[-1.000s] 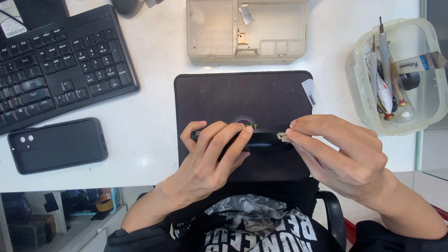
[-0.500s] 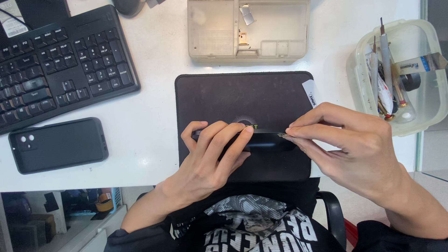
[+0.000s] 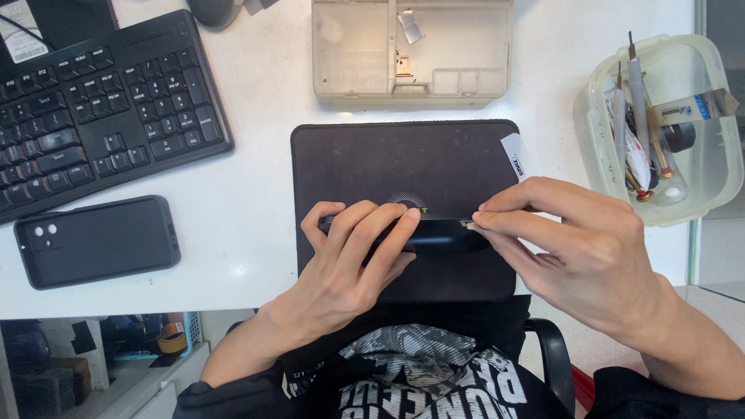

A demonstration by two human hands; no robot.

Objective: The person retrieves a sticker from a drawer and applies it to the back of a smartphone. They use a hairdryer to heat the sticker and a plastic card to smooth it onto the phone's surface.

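- The slim black smartphone (image 3: 434,233) lies near the front edge of the dark rectangular desk mat (image 3: 372,163), held edge-up so that only its narrow side and a strip of its glossy dark face show.
- The left hand (image 3: 349,260) is clamped over the phone's left half, its fingers curled across the top edge and the thumb tucked on the near side of the mat.
- The right hand (image 3: 574,248) has thumb and forefinger pressed together on a small pale tab (image 3: 469,224) at the phone's right end; whether the tab is a film corner or a tray I cannot tell.
- Judged from its look, the phone is light, rigid and smooth, so likely slippery in bare fingers; its glass face is probably fragile, and the long side rails look the safest place to hold it.
- A small greenish mark shows on the phone's upper edge, just past the left fingertips.
- At the mat's far right corner lies a white sticker tab (image 3: 516,159).
- Beyond the mat's far edge stands a beige plastic compartment tray (image 3: 411,50).
- Right of the mat sits a clear plastic tub (image 3: 698,178) holding pens and small tools.
- Left of the mat lies a black phone in a case (image 3: 97,240), face down, with a black keyboard (image 3: 101,101) beyond it.
- All of this rests on a white desk (image 3: 248,194).
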